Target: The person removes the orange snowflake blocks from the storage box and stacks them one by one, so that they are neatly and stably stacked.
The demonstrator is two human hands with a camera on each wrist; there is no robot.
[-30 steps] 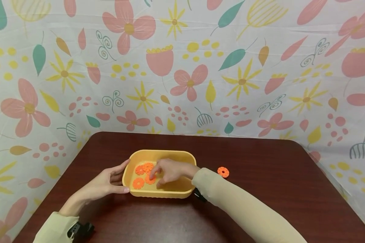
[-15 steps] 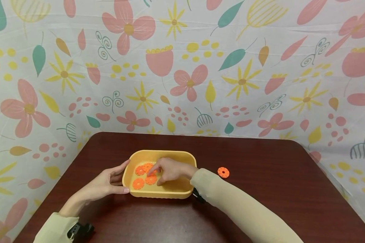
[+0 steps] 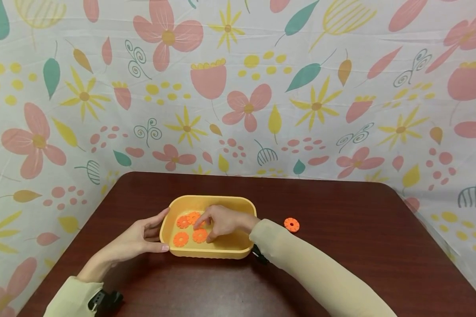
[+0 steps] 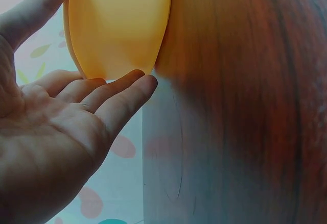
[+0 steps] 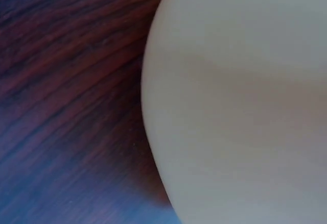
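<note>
Spanning the left end of the yellow bin, the person's left hand is spread wide, thumb at the near corner and a finger at the far one; the left wrist view shows its other fingers extended, tips against the bin's end wall. A black strap sits at that wrist, by the pale sleeve. Orange discs with notched edges lie flat in the left half of the bin, which stands on the dark red worktop. Over them, inside the bin, the right hand has its index finger and thumb apart, at the edges of the rightmost clear disc; whether they grip it cannot be told. Its sleeve fills much of the right wrist view. Farther right, one loose disc lies flat on the worktop, well apart from the bin. Behind hangs a floral cloth.
</note>
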